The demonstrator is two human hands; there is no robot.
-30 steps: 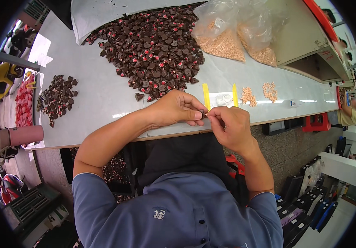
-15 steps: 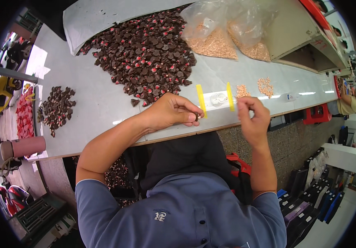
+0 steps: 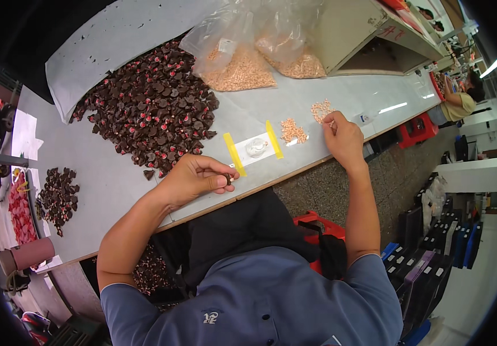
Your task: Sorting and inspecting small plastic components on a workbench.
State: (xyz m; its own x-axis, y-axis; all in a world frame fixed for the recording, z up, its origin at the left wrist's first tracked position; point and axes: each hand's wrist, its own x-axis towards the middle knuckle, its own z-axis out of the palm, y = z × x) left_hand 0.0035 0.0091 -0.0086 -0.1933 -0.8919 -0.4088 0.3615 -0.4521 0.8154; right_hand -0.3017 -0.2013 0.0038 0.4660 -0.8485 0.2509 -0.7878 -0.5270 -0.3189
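Observation:
Between the thumb and fingers of my left hand is a small dark brown piece with a pale spot, held just above the table's near edge. My right hand reaches over the table with its fingertips bent together at a small pile of orange-pink pieces; whether they grip one is hidden. Another little pile of orange pieces lies to its left. Between the hands, two yellow tape strips edge a white patch, which bears a clear blob of something.
A big heap of dark brown pieces, many with red spots, covers the far left. Farther left lies a smaller dark pile, near a pink cup. Bags of orange pieces and a beige cabinet stand at the back. A person sits far right.
My right hand has moved from beside the nearer orange pile to the farther one. My left hand keeps hold of the dark piece. The whole view has shifted and turned.

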